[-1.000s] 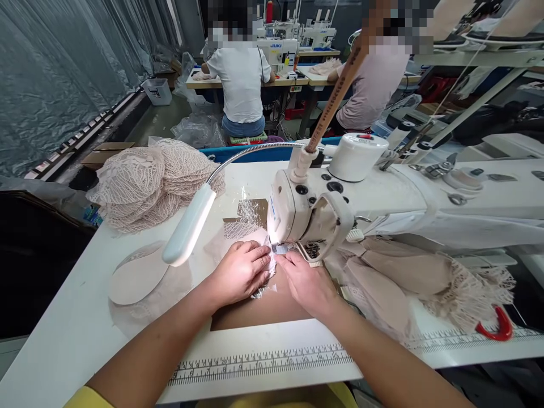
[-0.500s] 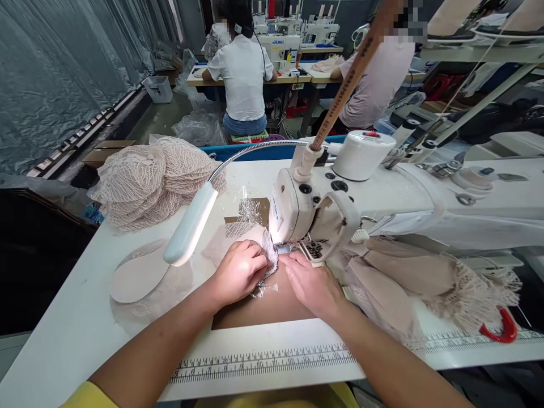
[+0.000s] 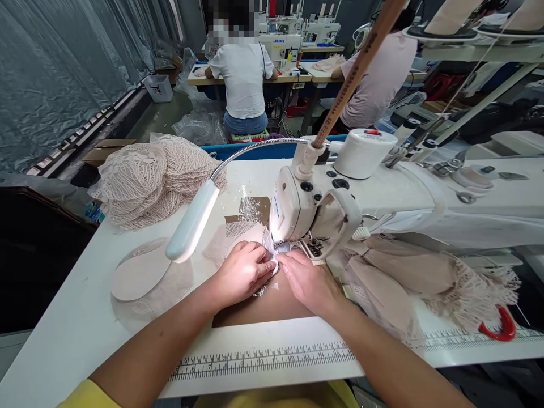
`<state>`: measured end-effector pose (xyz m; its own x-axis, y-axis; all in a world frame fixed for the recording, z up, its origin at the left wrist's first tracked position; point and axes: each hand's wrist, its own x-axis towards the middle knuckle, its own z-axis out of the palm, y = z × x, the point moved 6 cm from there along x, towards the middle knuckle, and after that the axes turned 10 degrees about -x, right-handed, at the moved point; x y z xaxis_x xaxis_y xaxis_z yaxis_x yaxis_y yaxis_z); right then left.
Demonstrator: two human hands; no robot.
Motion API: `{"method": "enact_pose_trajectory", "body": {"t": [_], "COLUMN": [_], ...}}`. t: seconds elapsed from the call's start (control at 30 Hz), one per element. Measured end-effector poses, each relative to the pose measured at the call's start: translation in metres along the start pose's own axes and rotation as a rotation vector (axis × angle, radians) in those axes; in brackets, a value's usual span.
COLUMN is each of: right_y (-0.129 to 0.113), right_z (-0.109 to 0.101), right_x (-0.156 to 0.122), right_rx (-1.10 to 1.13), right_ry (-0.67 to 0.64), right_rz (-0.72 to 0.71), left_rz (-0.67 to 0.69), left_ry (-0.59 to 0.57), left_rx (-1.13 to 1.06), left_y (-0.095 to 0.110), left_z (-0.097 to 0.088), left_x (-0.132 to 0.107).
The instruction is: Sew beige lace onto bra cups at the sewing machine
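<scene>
At the sewing machine [image 3: 293, 209], my left hand [image 3: 244, 272] is closed on a beige lace piece [image 3: 244, 233], thumb and fingers gathering its edge just left of the presser foot. The lace lies on the machine bed beyond the fingers, partly covered by them. My right hand [image 3: 312, 283] lies close to the foot, its fingertips together at the same lace edge and meeting the left fingertips. The exact grip under the right fingers is partly hidden. A brown plate [image 3: 263, 311] is beneath both hands.
Lace pieces [image 3: 131, 175] are stacked at back left. A beige oval pad [image 3: 142, 272] lies on sheer fabric. A lamp [image 3: 191, 221] overhangs the bed. Sewn pieces [image 3: 408, 266] and red-handled snips [image 3: 501, 324] are at right. Two people [image 3: 244, 79] sit at machines beyond.
My left fingers have shifted slightly right along the lace edge, toward my right fingertips. My right hand has stayed nearly in place beside the foot.
</scene>
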<state>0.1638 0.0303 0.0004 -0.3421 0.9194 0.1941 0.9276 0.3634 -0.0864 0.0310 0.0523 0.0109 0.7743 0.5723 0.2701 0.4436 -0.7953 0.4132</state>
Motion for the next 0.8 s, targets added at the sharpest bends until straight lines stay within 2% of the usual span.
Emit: {"method": "enact_pose_trajectory", "body": {"t": [0.17,0.37,0.57,0.8], "right_y": [-0.0028,-0.0003,-0.0047,-0.0056], "right_z": [0.0065,0.0080,0.0052,0.0041], "right_x": [0.0007,0.0026,-0.0014,-0.0002], "right_rx": [0.010,-0.034,-0.066,-0.061], "right_ry": [-0.027,-0.019,-0.024,-0.002], "right_rz": [-0.035,-0.019,-0.102,-0.124], "left_rz": [0.075,0.039,0.015,0.016], "left_ry": [0.014,-0.012,-0.049,-0.041], "left_rx": [0.029,0.046,0.045,0.035], "left_y": [0.0044,0.0004,-0.0031,-0.0041], "left_z": [-0.0005,-0.0025,-0.0023,0.0001], "left_x": [0.0015,0.0018,0.0013,0.0010]}}
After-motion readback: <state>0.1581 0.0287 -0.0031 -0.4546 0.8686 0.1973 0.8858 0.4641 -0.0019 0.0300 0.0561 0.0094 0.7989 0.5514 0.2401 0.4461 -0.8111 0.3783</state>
